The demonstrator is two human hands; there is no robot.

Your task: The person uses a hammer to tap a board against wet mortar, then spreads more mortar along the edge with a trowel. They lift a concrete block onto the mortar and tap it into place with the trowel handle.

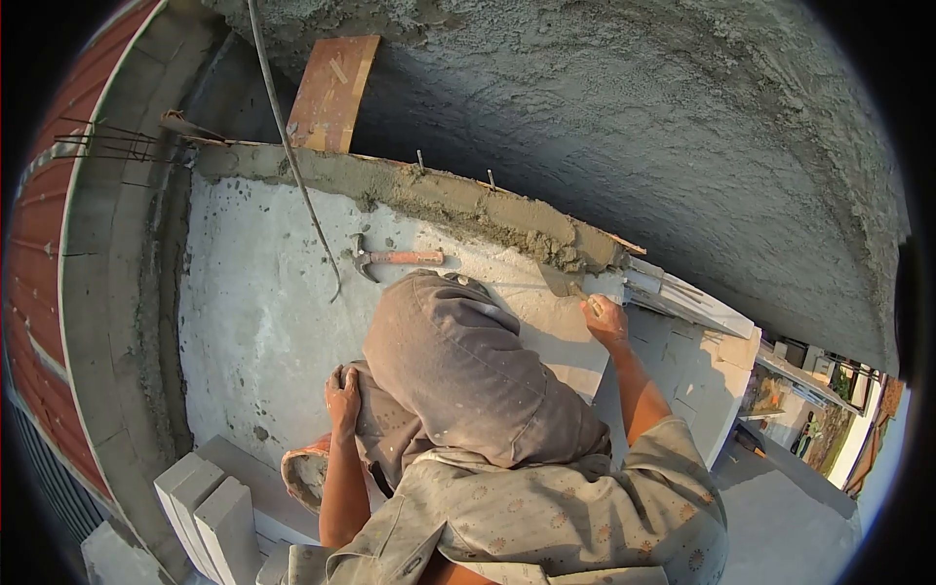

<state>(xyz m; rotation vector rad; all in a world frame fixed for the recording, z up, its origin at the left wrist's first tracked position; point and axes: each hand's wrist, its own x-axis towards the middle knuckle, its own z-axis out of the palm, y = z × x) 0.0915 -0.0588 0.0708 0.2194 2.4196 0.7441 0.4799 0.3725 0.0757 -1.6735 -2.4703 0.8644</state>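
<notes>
My right hand (604, 321) is closed round the handle of a trowel (559, 280). Its blade lies against the right end of a ridge of wet mortar (478, 212), which runs along the edge of the pale slab. My left hand (341, 398) rests on my bent leg, fingers laid against the trouser cloth, holding nothing. A claw hammer (402, 258) with an orange-brown handle lies on the slab beyond my knee (448, 361). Beside my left forearm stands an orange-rimmed bucket (295, 478), partly hidden by the arm and leg.
A rough grey wall (624, 127) rises beyond the mortar, with a wooden board (333, 93) leaning there. A thin cable (292, 156) hangs onto the slab. Pale blocks (222, 517) stand at lower left. Short metal rods (491, 179) stick up from the mortar. Red metal sheeting (49, 263) lies far left.
</notes>
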